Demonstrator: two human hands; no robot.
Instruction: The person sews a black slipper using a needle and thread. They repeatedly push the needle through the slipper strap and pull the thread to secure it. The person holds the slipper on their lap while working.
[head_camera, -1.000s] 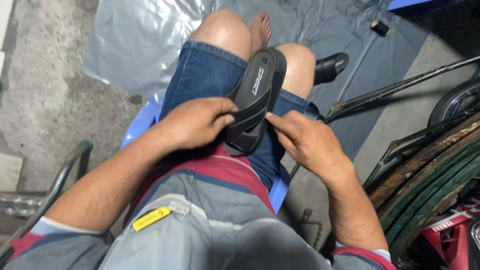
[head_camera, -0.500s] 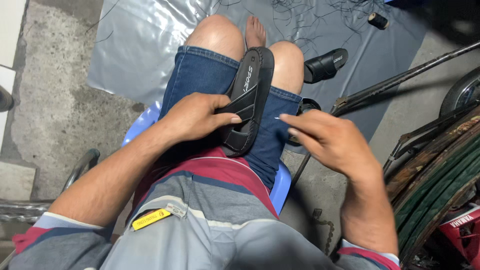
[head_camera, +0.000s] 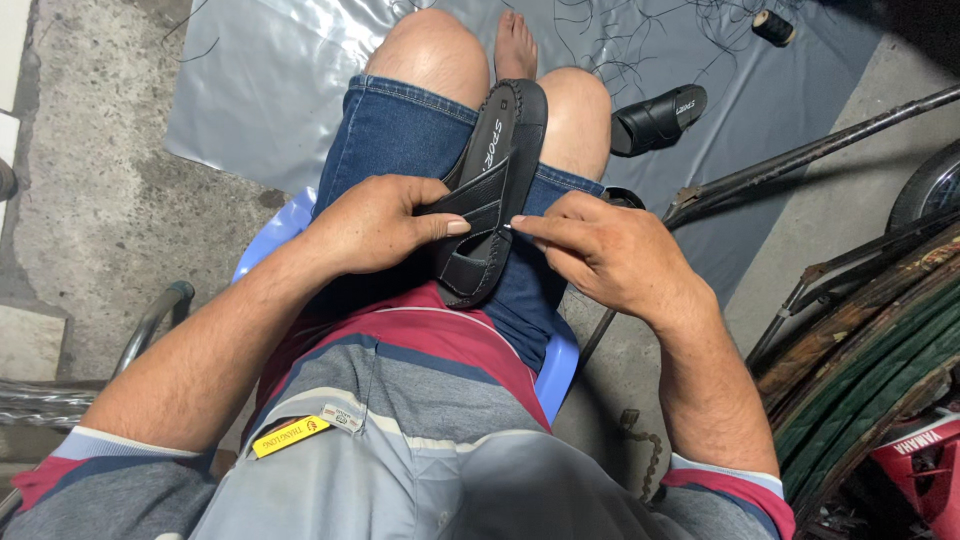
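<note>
A rough concrete floor (head_camera: 90, 200) is lying under the scene, and a grey plastic sheet (head_camera: 260, 90) is spreading across its far part, littered with loose dark threads.

A black slide sandal (head_camera: 490, 190) is lying lengthwise along the person's lap, resting on the denim shorts (head_camera: 400, 130) between the thighs, its toe pointing far and its heel near the body; it seems to be propped there so that its stitched edge is facing up within easy reach. The left hand (head_camera: 375, 225) is clamping the sandal's strap from the left, thumb pressing across the top and fingers wrapping around the side, apparently steadying it. The right hand (head_camera: 610, 255) is coming in from the right with thumb and forefinger pinched together at the sandal's right edge, seemingly on something thin like a needle, though it is too small to make out.

The person is sitting on a blue plastic stool (head_camera: 555, 370), with one bare foot (head_camera: 515, 45) showing on the sheet beyond the knees. A second black sandal (head_camera: 655, 118) is lying on the sheet to the far right, well apart from the lap, and a dark spool of thread (head_camera: 772, 27) is sitting farther off. Rusty metal bars (head_camera: 800, 165) and stacked tyres (head_camera: 870, 380) are crowding the right side.
</note>
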